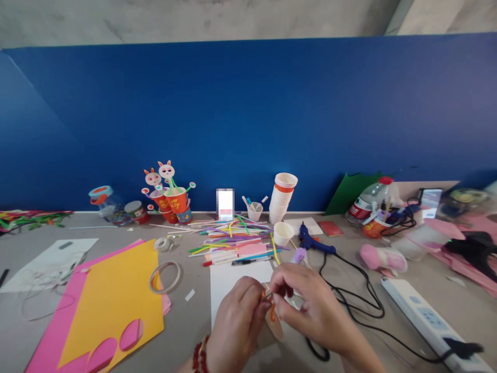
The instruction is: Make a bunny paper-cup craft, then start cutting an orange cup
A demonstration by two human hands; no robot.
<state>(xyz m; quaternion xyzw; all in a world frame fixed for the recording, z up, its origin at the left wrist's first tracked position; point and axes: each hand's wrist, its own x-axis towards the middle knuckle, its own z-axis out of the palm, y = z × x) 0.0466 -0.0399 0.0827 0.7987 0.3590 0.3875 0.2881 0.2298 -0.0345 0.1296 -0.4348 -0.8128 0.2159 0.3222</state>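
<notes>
Both hands meet at the lower centre of the frame, the left hand [238, 321] and the right hand [305, 305] with their fingertips drawn together, pinching a small orange strip [273, 312] between them. Which fingers bear on it cannot be told, as the knuckles hide part of the grip. The strip lies right at the fingertips, its loose end hanging just below, over a tan oval piece [275, 330]. A dark red beaded bracelet [200, 355] circles the left wrist.

Left of centre, red cups [176, 199] carry yellow lettering too small to read, with rabbit-faced cutouts [166, 170] rising from them. At the right, a clear bottle [370, 199] with a red cap has a red label with white marks, also illegible. A lit phone [430, 201] stands near it, its screen unreadable.

The grey tabletop [188, 331] bears a yellow sheet [116, 290] overlapping a pink sheet [50, 331] at lower left, coloured sticks [233, 235] in the middle, a blue glue gun [316, 244] right of them and a white power strip [419, 316] at lower right. Behind stands a blue panel [248, 114], with grey concrete [194, 20] along the top.
</notes>
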